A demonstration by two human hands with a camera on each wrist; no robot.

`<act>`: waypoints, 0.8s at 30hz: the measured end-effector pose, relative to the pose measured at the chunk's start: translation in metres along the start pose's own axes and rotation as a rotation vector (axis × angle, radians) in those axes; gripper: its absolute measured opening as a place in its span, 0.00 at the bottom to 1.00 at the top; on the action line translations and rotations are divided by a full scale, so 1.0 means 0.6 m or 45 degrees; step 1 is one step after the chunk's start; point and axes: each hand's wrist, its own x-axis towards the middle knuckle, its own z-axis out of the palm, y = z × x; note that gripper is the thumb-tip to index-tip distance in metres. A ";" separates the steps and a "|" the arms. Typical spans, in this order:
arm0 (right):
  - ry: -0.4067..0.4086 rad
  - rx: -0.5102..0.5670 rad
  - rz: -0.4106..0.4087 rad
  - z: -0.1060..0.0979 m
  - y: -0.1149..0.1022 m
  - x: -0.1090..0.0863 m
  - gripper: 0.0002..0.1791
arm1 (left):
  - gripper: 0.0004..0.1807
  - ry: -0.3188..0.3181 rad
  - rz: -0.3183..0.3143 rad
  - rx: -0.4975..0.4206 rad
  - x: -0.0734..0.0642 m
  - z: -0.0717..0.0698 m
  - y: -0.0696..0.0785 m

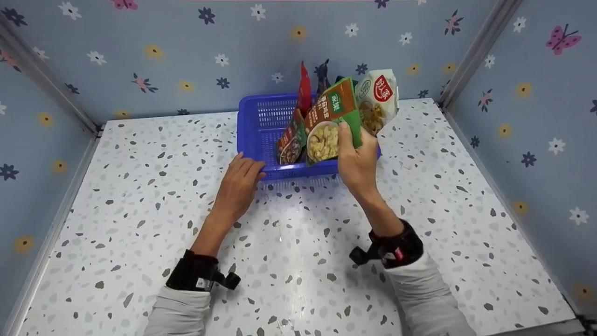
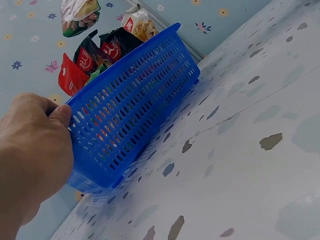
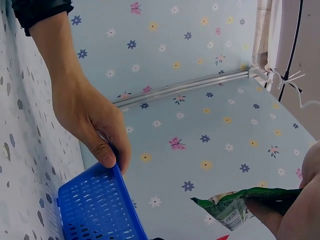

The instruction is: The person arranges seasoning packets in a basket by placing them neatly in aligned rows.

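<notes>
My left hand (image 1: pixel 239 186) grips the front left corner of a blue plastic basket (image 1: pixel 249 135), thumb on the outside as the left wrist view shows. In my right hand (image 1: pixel 360 161) I pinch a green and orange food packet (image 1: pixel 333 114), with pictured pale chunks in a bowl, tilted over the basket's right half. Inside the basket, several packets stand upright: a red one (image 1: pixel 304 91), a dark one (image 1: pixel 322 79), a brown and green one (image 1: pixel 291 140) leaning at the front, and a white one (image 1: pixel 378 95) with a red label at the right. The held packet partly hides those behind it.
The basket stands on a white speckled table (image 1: pixel 177 186), close to the flowered back wall (image 1: pixel 186 60). Similar panels rise on both sides, with a metal strip (image 1: pixel 473 51) at the right corner. Several slotted holes pierce the basket's wall (image 2: pixel 135 100).
</notes>
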 end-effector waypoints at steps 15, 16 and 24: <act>-0.152 -0.215 -0.005 0.119 0.028 0.043 0.18 | 0.11 0.039 0.023 -0.036 0.001 0.005 -0.002; -0.166 -0.254 -0.009 0.128 0.031 0.047 0.19 | 0.11 0.039 0.023 -0.043 0.001 0.005 -0.002; -0.278 -0.455 -0.005 0.190 0.059 0.062 0.21 | 0.11 0.034 0.026 -0.048 0.001 0.000 -0.001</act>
